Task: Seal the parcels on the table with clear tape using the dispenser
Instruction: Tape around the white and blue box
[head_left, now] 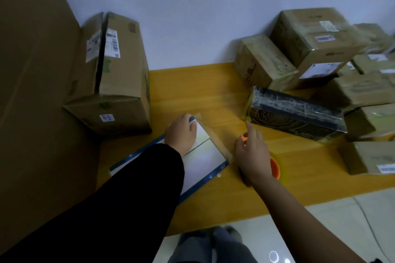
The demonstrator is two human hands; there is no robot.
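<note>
A flat white parcel with blue edges [205,156] lies on the yellow table [277,186] in front of me. My left hand [181,134] rests on its far corner, fingers curled over the edge. My right hand [252,153] grips the orange tape dispenser [274,170] just right of the parcel. A strip of clear brownish tape [215,136] runs along the parcel's right edge. A black parcel wrapped in clear tape [299,113] lies just beyond my right hand.
A large brown box [115,74] stands at the left, against a tall cardboard sheet [32,70]. Several taped brown parcels [310,49] are piled at the back right, against the wall. A cable [367,220] lies on the floor at the right.
</note>
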